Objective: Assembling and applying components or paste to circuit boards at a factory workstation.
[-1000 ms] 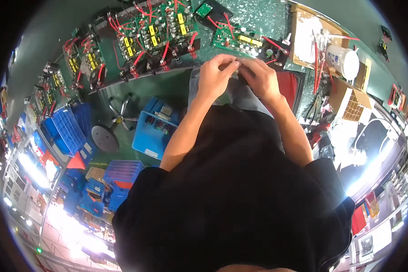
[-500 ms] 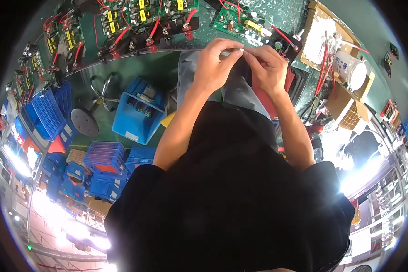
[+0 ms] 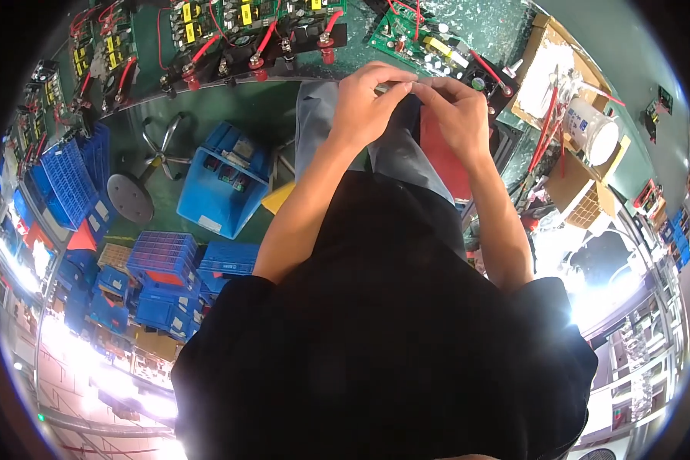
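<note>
My left hand (image 3: 369, 103) and my right hand (image 3: 458, 115) meet fingertip to fingertip just off the near edge of the bench, above my lap. Both are closed in a pinch, thumb against forefinger. Whatever sits between the fingertips is too small to name. Right beyond them lies a green circuit board (image 3: 418, 46) with a yellow-wrapped part, a red wire and a dark panel at its right end. Several more boards (image 3: 245, 19) with yellow parts, thick red leads and red and black terminals stand along the bench to the left.
A cardboard box (image 3: 539, 65) with white stuff in it stands on the right, beside red-handled tools (image 3: 543, 126) and a white tub (image 3: 590, 130). To the left on the floor are a blue bin (image 3: 221, 192), a round stool (image 3: 130, 198) and stacked blue crates (image 3: 161, 261).
My fingertips stay pressed together, with only slight shifts. The whole view has turned a little, so the boards appear further right and the floor bins further left.
</note>
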